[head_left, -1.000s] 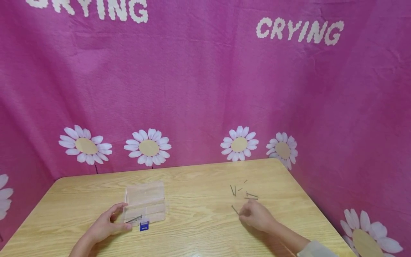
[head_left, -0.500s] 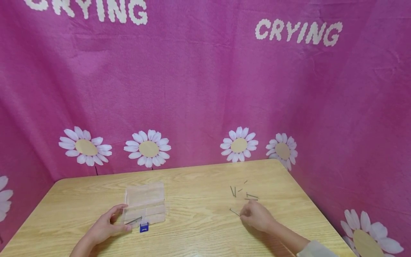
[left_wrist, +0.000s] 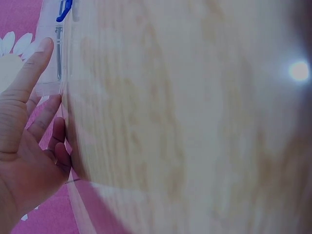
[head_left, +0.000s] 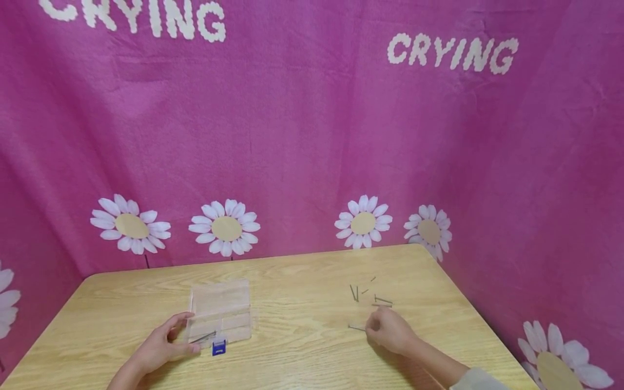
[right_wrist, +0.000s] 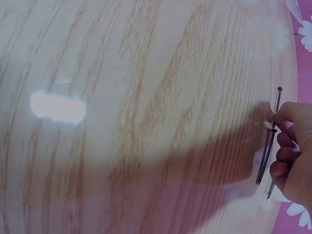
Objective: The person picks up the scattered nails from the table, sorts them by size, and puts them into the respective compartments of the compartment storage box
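My right hand (head_left: 390, 329) pinches a thin dark nail (head_left: 356, 327) between thumb and forefinger, its head end sticking out to the left. In the right wrist view this nail (right_wrist: 278, 100) rises past the fingertips, and more nails (right_wrist: 264, 158) show beside the curled fingers. On the left of the table lies a clear plastic box (head_left: 235, 329) with its lid (head_left: 219, 297) folded back. A few nails (head_left: 205, 337) lie in its front left compartment, near a blue latch (head_left: 219, 348). My left hand (head_left: 163, 341) rests at the box's left side, thumb and forefinger spread along it.
Several loose nails (head_left: 383, 299) lie on the wooden table (head_left: 297, 325) just beyond my right hand, with two tiny ones (head_left: 365, 291) among them. A pink flowered curtain (head_left: 302, 135) hangs behind the table and along its sides.
The nail at my right fingertips has swung from slanting steeply to lying nearly level, its head end moving toward me. My left hand and the box stay in place.
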A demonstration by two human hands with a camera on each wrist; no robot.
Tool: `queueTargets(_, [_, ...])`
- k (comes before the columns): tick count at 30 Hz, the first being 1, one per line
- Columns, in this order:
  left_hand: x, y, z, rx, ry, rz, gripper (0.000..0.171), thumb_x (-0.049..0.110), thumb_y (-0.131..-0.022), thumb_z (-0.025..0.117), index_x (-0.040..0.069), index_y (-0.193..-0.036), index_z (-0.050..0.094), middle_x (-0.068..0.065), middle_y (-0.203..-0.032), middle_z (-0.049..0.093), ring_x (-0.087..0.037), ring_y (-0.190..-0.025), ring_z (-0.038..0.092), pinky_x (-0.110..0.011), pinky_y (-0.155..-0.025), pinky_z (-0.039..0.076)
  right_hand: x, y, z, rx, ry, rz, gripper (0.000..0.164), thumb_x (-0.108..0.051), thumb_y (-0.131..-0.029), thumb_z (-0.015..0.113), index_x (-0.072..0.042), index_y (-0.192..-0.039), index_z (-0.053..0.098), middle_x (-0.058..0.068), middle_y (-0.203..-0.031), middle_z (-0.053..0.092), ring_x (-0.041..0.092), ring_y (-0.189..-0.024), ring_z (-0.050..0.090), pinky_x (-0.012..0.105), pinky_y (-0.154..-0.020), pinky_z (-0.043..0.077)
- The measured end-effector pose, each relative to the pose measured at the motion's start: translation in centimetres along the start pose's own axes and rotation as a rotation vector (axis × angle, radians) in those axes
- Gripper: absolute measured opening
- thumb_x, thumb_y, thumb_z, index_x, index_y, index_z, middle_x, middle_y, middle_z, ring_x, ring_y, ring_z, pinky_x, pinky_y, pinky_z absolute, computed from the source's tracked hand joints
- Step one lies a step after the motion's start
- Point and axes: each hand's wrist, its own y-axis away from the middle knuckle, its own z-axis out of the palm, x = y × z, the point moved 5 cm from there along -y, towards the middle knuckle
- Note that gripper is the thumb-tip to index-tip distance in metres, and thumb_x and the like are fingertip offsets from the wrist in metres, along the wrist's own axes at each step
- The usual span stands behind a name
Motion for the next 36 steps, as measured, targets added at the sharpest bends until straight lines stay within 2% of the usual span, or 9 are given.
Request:
queueTargets(5, [-0.2,0.0,0.0,-0.004,-0.004,-0.007,0.08,0.029,-0.074,0.079,0.007,-0.138,0.038,-0.031,-0.137,0.041,-0.043,-0.12,0.044,-0.054,-0.095,0.038,0.0,0.1,0.0,-0.028,-0.065,-0.054,0.006,-0.007,-0.078,0.066,-0.01,-0.073,0.064,0.001,-0.08,0.055,0.011,-0.068,0.05,0.024,-0.06,0.045])
queueTargets(8, [-0.3,0.0,0.0,-0.007,0.0,-0.01,0.081,0.03,-0.074,0.079,0.007,-0.138,0.037,-0.033,-0.138,0.039,-0.047,-0.122,0.042,-0.057,-0.096,0.037,-0.3,0.2,-0.1,-0.038,-0.096,-0.083,0.006,-0.007,-0.079,0.064,-0.009,-0.074,0.063,0.002,-0.079,0.054,0.01,-0.064,0.05,0.022,-0.057,0.044])
queueTargets(13, [-0.4,0.1,0.0,-0.005,-0.004,-0.018,0.081,0.031,-0.073,0.079,0.007,-0.138,0.037,-0.032,-0.137,0.04,-0.044,-0.121,0.044,-0.055,-0.095,0.038,-0.9,0.1,-0.2,-0.031,-0.093,-0.118,0.004,-0.009,-0.078,0.066,-0.009,-0.075,0.064,0.0,-0.079,0.055,0.008,-0.067,0.05,0.022,-0.063,0.043])
queueTargets(21, [-0.2,0.1,0.0,0.0,0.003,-0.003,0.08,0.03,-0.073,0.079,0.007,-0.138,0.038,-0.031,-0.137,0.041,-0.043,-0.12,0.044,-0.053,-0.095,0.037,-1.8,-0.7,-0.1,-0.053,-0.115,-0.148,0.005,-0.006,-0.079,0.061,-0.007,-0.079,0.066,-0.002,-0.071,0.059,0.005,-0.052,0.05,0.021,-0.05,0.044])
queueTargets(28, [0.0,0.1,0.0,0.003,-0.003,0.015,0.078,0.027,-0.075,0.079,0.006,-0.138,0.038,-0.032,-0.136,0.042,-0.043,-0.12,0.045,-0.053,-0.095,0.038,-3.4,-1.1,-0.3,0.003,-0.088,-0.214,0.003,-0.009,-0.077,0.067,-0.007,-0.075,0.068,-0.002,-0.078,0.058,0.008,-0.07,0.048,0.021,-0.062,0.043])
queueTargets(33, [-0.1,0.1,0.0,0.007,-0.015,0.006,0.077,0.027,-0.074,0.079,0.007,-0.137,0.039,-0.03,-0.136,0.043,-0.04,-0.117,0.046,-0.051,-0.094,0.038,-4.5,-1.6,-0.1,0.014,-0.07,-0.242,0.002,-0.01,-0.074,0.068,-0.008,-0.073,0.068,-0.003,-0.074,0.055,0.008,-0.069,0.045,0.022,-0.062,0.04])
queueTargets(36, [-0.1,0.1,0.0,0.009,-0.02,0.01,0.077,0.027,-0.074,0.079,0.007,-0.137,0.039,-0.03,-0.135,0.044,-0.04,-0.116,0.046,-0.051,-0.093,0.039,-5.2,-1.9,0.2,0.012,-0.076,-0.277,0.002,-0.008,-0.074,0.067,-0.008,-0.074,0.069,-0.005,-0.072,0.058,0.005,-0.067,0.046,0.026,-0.067,0.046])
